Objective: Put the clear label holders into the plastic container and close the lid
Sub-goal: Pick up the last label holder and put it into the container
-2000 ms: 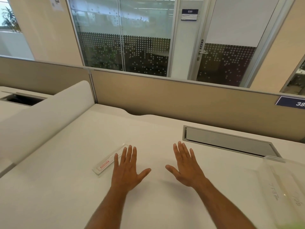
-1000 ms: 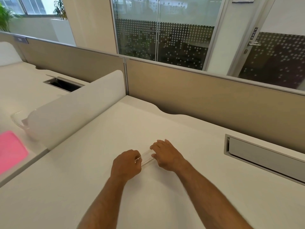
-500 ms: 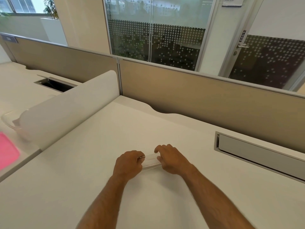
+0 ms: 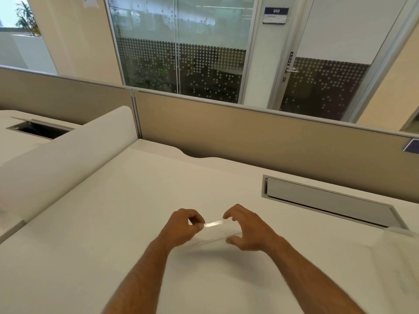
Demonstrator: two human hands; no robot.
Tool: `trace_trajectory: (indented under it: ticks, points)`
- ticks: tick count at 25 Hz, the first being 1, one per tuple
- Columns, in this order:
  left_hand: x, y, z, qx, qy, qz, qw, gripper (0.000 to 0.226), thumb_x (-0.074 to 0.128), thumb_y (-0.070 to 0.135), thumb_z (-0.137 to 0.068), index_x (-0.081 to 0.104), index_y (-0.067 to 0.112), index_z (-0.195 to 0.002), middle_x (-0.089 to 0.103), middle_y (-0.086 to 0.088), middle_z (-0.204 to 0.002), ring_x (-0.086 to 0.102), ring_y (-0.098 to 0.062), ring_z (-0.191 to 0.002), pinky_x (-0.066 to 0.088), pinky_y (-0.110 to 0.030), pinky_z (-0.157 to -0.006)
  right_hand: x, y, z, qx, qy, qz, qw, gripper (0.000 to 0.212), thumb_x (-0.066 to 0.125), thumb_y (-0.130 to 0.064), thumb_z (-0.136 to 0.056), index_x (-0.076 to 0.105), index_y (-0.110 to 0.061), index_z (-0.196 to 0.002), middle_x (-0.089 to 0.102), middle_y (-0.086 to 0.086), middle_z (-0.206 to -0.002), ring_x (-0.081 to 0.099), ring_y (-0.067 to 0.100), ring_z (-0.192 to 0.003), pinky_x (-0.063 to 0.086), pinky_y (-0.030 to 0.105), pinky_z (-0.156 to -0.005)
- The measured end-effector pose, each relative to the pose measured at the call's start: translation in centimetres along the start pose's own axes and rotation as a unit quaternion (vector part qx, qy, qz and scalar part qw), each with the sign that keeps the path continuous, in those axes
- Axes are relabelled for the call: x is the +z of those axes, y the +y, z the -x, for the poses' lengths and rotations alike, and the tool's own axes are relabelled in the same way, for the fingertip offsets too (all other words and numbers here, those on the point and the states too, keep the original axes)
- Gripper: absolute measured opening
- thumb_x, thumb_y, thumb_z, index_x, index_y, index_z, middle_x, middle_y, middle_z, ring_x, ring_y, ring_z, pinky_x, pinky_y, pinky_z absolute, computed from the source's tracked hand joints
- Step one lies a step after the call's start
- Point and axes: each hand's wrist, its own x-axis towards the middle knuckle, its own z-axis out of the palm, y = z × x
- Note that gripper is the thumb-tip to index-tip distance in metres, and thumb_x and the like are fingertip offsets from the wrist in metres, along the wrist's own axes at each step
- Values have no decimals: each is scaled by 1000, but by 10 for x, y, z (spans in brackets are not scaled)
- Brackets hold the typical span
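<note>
Head view – label holder [image 4: 214,231] between both hands

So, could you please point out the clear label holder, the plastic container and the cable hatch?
clear label holder [image 4: 214,232]: head view, its middle, between the hands.
plastic container [image 4: 401,232]: head view, its near rim corner.
cable hatch [image 4: 326,200]: head view, its grey flap.

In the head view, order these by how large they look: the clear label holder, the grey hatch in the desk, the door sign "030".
1. Grey hatch, clearly largest.
2. Clear label holder, partly covered by both hands.
3. Door sign, though it is far away, so it only looks smallest.
</note>
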Motion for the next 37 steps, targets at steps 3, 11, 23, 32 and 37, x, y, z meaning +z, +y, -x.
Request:
trace_trajectory:
  ticks: [3,11,23,32,37]
  points:
    - [12,13,3,-17,-26,48,998,4,72,14,-85,73,12,-82,73,-4,-87,62,-7,-52,48,-17,-50,-9,8,22,46,5,-51,998,54,77,-45,-68,61,-30,-117,58,-16,-111,54,0,-96,45,19,-86]
    - [26,40,14,-67,-160,167,971,55,51,49,-97,75,1,-86,75,-14,-96,62,-14,-68,46,-20,-66,-27,32,73,188,62,-238,951,32,86,-33,-65,73,-27,-94,72,-9,-94,68,8,-86,54,19,-70]
    - [70,59,22,-37,-150,303,940,40,82,27,-66,72,0,-94,72,-16,-96,68,-25,-86,51,-39,-84,-47,51,129,248,161,-326,898,19,81,-27,-78,70,-18,-91,75,5,-92,71,34,-79,59,50,-73]
    - [98,75,23,17,-133,272,953,31,80,29,-65,74,7,-86,75,-10,-96,69,-18,-81,51,-28,-75,-92,57,140,238,-37,-136,961,55,81,-61,-57,72,-30,-102,72,-15,-101,66,4,-93,57,27,-80]
    - [115,92,24,34,-157,256,953,30,78,30,-65,71,8,-84,74,-9,-92,68,-18,-80,51,-23,-67,-98,43,136,221,-136,-33,965,69,80,-67,-52,67,-32,-110,69,-14,-102,63,3,-87,56,25,-79]
